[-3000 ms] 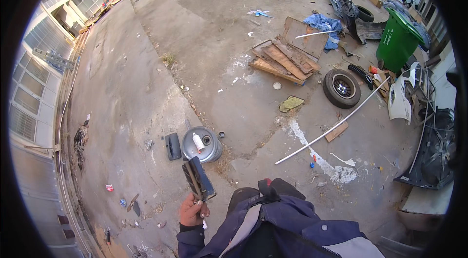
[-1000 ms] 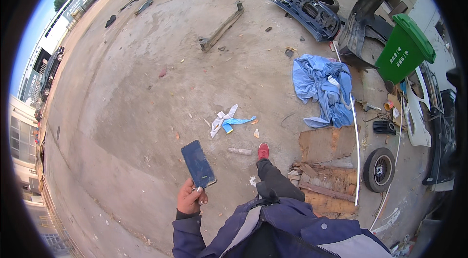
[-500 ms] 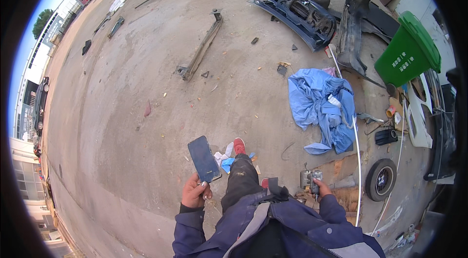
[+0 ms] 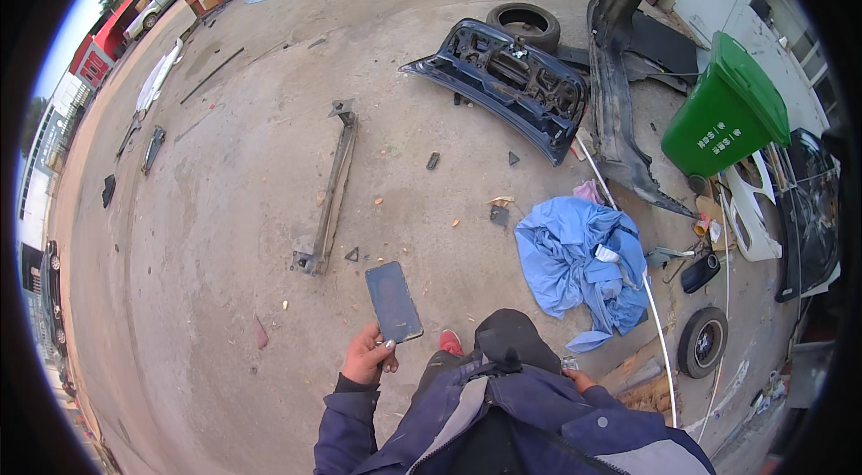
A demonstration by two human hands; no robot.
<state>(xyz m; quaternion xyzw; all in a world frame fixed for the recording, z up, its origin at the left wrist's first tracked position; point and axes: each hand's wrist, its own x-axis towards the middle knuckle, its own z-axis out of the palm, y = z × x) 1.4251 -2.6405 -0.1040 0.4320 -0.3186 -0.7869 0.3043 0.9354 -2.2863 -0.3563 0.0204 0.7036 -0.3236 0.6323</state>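
My left hand [image 4: 366,356] is closed on one end of a phone [image 4: 393,300], a dark flat slab with worn edges, held out over the concrete. Its thumb lies across the lower end. Low on the right, my right hand [image 4: 582,379] is partly covered by my raised knee [image 4: 516,336]. A small grey bit of a power tool [image 4: 569,364] shows at its fingers; the rest of the tool is hidden. My red shoe [image 4: 451,343] is on the ground just right of the phone.
A long metal bar [image 4: 330,197] lies ahead. To the right are a crumpled blue cloth [image 4: 575,246], a dark car boot lid [image 4: 512,80], a tyre [image 4: 525,24], a black bumper [image 4: 620,89], a green bin [image 4: 723,111], a wheel [image 4: 703,342] and a white pole [image 4: 660,331].
I have moved forward, so the metal bar and blue cloth appear nearer. My knee has risen and now covers most of the power tool at my right hand. The left hand still holds the phone.
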